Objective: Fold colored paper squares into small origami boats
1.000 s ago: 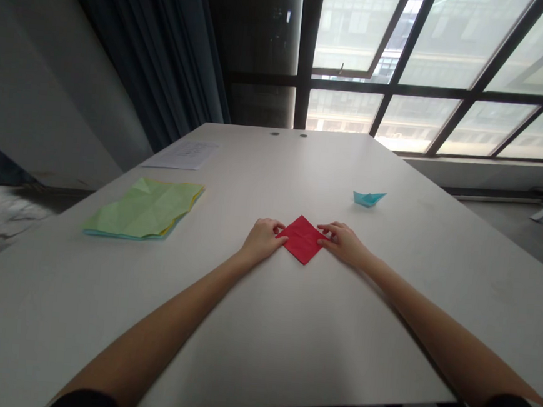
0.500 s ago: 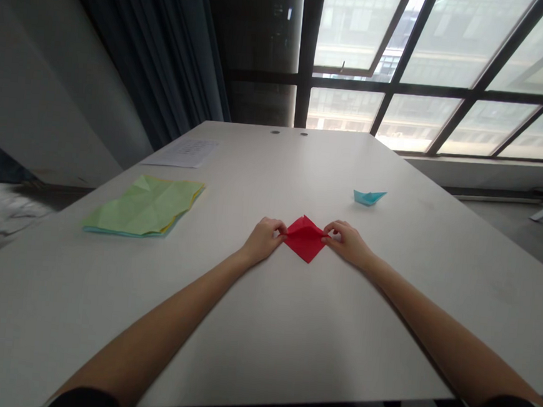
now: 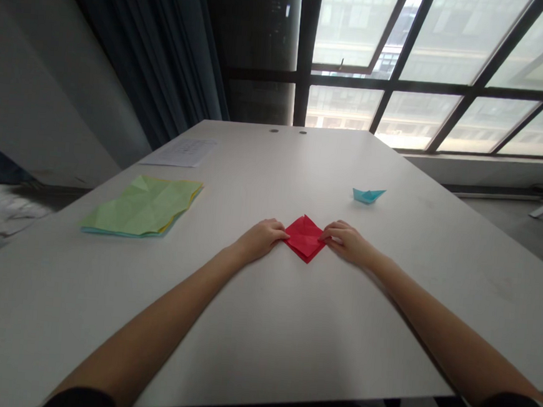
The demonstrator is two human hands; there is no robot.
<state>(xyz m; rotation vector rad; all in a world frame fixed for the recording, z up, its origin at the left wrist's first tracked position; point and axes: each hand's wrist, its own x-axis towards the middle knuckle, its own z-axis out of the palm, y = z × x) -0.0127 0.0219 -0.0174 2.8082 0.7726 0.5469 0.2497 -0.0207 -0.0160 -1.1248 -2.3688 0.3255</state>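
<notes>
A folded red paper [image 3: 304,238] lies on the white table [image 3: 261,328] as a diamond, its layers slightly apart along the lower edges. My left hand [image 3: 264,237] has its fingers closed on the left corner of the paper. At the right corner, my right hand [image 3: 346,239] pinches the paper between thumb and fingers. Beyond my right hand sits a small blue folded paper boat [image 3: 368,196], touched by neither hand.
On the left of the table lies a stack of green, yellow and blue sheets [image 3: 144,207]. Behind it is a printed white sheet [image 3: 181,152]. A dark blue curtain [image 3: 156,50] and windows stand past the table.
The upper layer of the red paper has come down flatter toward me, so the diamond looks fuller. My left fingers have flattened at its corner; my right fingers have shifted slightly inward.
</notes>
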